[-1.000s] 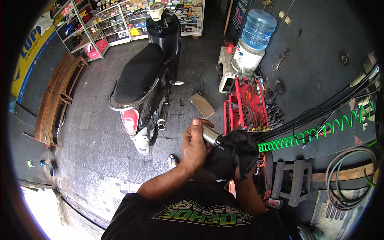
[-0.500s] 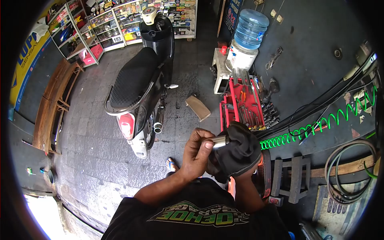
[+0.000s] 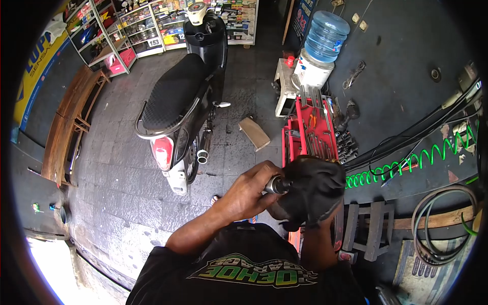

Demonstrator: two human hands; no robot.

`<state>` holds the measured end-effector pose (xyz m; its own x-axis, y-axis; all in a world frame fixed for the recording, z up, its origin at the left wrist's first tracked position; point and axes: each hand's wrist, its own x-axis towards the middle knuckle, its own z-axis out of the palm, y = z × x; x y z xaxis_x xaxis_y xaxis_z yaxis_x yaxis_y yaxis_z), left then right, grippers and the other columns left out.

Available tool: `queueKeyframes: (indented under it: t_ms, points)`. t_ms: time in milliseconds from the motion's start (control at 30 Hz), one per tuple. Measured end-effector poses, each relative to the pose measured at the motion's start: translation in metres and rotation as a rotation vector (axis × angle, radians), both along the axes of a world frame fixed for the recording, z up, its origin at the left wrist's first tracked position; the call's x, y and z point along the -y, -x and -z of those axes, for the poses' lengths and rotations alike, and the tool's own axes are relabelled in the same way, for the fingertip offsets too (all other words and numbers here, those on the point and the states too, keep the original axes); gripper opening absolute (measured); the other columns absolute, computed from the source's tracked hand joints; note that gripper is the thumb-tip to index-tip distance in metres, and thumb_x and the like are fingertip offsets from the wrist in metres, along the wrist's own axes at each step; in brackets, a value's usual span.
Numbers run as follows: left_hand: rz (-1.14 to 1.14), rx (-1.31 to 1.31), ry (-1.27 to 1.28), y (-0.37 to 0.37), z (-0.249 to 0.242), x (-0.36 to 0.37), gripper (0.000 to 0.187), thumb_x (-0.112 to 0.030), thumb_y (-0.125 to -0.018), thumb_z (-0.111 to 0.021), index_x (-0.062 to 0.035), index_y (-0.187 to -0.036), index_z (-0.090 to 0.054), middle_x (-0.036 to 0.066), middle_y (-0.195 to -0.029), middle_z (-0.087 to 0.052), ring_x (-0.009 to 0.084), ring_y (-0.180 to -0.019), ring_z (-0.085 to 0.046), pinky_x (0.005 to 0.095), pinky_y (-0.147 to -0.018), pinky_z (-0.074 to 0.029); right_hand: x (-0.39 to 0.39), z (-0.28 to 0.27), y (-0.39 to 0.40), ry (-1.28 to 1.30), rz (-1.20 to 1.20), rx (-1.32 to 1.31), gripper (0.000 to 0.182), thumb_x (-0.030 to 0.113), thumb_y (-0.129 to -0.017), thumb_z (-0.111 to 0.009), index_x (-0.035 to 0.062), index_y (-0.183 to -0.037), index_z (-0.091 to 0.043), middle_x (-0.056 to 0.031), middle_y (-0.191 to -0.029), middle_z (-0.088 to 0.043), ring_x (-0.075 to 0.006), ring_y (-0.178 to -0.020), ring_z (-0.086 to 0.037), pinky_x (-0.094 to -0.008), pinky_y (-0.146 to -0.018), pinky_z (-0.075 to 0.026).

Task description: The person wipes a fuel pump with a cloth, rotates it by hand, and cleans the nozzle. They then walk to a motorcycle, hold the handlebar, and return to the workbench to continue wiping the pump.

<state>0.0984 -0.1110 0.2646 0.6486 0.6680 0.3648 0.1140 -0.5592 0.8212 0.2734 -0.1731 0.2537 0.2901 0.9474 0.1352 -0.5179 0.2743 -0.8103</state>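
Observation:
In front of my chest, my left hand [image 3: 250, 189] is closed around a short metal socket [image 3: 275, 185], its round end showing between thumb and fingers. Right against the socket is a bunched black cloth [image 3: 314, 190], and a small dark stub shows between the two. My right hand [image 3: 331, 215] grips the cloth from below and the right, mostly hidden by its folds. Whether a tool lies inside the cloth I cannot tell.
A parked scooter [image 3: 178, 96] stands ahead on the left. Beyond my hands is a red tool cart [image 3: 317, 132] with wrenches and sockets. A wooden block [image 3: 254, 134] lies on the floor. A green coiled hose [image 3: 406, 163] and a grey stand [image 3: 373, 230] are at right.
My left hand has turned over the socket, whose round end now shows. The cloth has shifted slightly to the right, and the view has moved a little.

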Motion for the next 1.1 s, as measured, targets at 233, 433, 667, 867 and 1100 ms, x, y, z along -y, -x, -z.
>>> queueKeyframes:
  t_ms: [233, 433, 667, 867, 1100]
  points:
    - [-0.054, 0.122, -0.054, -0.007, 0.003, 0.001, 0.045, 0.004, -0.071, -0.072, -0.0016, -0.11, -0.05, 0.017, -0.101, -0.058, 0.0382, -0.094, -0.061, 0.0441, -0.077, -0.051, 0.01, -0.034, 0.017, -0.081, 0.391, 1.536, 0.057, 0.019, -0.066, -0.079, 0.0031, -0.116, -0.059, -0.01, -0.101, -0.063, -0.0217, -0.087, -0.064, -0.0305, -0.077, -0.051]
    - [-0.125, 0.003, -0.322, -0.009, 0.006, 0.005, 0.048, 0.002, -0.065, -0.07, 0.001, -0.109, -0.05, 0.018, -0.101, -0.057, 0.0395, -0.096, -0.057, 0.0454, -0.082, -0.048, 0.015, -0.012, 0.015, 0.093, 0.015, 0.429, 0.064, 0.008, -0.057, -0.085, 0.0017, -0.114, -0.059, -0.0071, -0.1, -0.064, -0.0197, -0.087, -0.065, -0.032, -0.077, -0.052]
    - [-0.278, 0.099, 0.099, -0.022, 0.013, 0.009, 0.035, -0.009, -0.078, -0.073, -0.0024, -0.105, -0.051, 0.016, -0.094, -0.059, 0.0363, -0.089, -0.06, 0.0446, -0.075, -0.048, 0.0, -0.006, -0.001, -0.21, 0.266, 1.012, 0.061, 0.007, -0.065, -0.082, -0.0019, -0.119, -0.055, -0.0087, -0.11, -0.063, -0.0175, -0.093, -0.064, -0.0306, -0.079, -0.052]
    - [-0.237, 0.316, -0.115, -0.014, -0.002, 0.001, 0.036, -0.006, -0.076, -0.077, -0.0058, -0.099, -0.05, 0.011, -0.087, -0.059, 0.0293, -0.083, -0.059, 0.041, -0.074, -0.048, 0.004, 0.0, -0.012, 0.009, 0.099, 0.001, 0.043, 0.01, -0.078, -0.07, -0.0027, -0.116, -0.056, -0.0102, -0.106, -0.063, -0.0197, -0.088, -0.063, -0.0336, -0.077, -0.052]
    - [-0.147, 0.376, -0.268, -0.02, -0.004, -0.004, 0.035, -0.01, -0.082, -0.076, -0.0067, -0.103, -0.049, 0.009, -0.088, -0.054, 0.0217, -0.08, -0.056, 0.0343, -0.07, -0.046, 0.012, 0.003, 0.002, -0.005, 0.386, 1.179, 0.052, 0.02, -0.064, -0.08, 0.0025, -0.109, -0.06, -0.0057, -0.099, -0.064, -0.0187, -0.085, -0.062, -0.0327, -0.077, -0.05]
